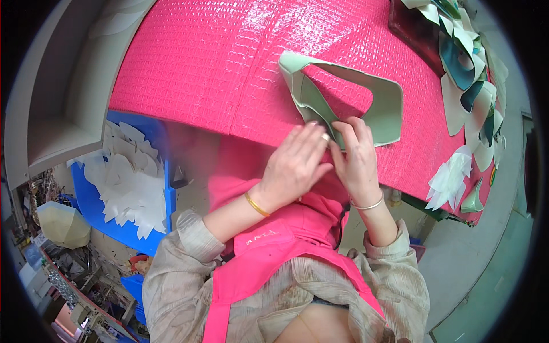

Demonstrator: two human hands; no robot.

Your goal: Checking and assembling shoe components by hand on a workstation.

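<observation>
Tabletop [194, 74]: glossy pink covering, embossed all over, with a ridge running front to back.
Pale green piece [392, 94]: lay before you, near rim by the tabletop's edge; smooth, leather-like, an angular band around an open middle.
Left hand [294, 163]: your fingers stretched close together over that rim, tips blurred; could not tell whether they held it.
Right hand [357, 157]: narrow grip, thumb and fingertips seemingly pinching the rim.
Progress: band looked cut and closed into a loop; rim apparently in work; amount left unclear.
Pile [480, 103]: curled pale and dark green pieces, right edge; stage uncertain.
Blue bin [170, 203]: held thin, jagged white pieces [128, 177], left of you.
</observation>
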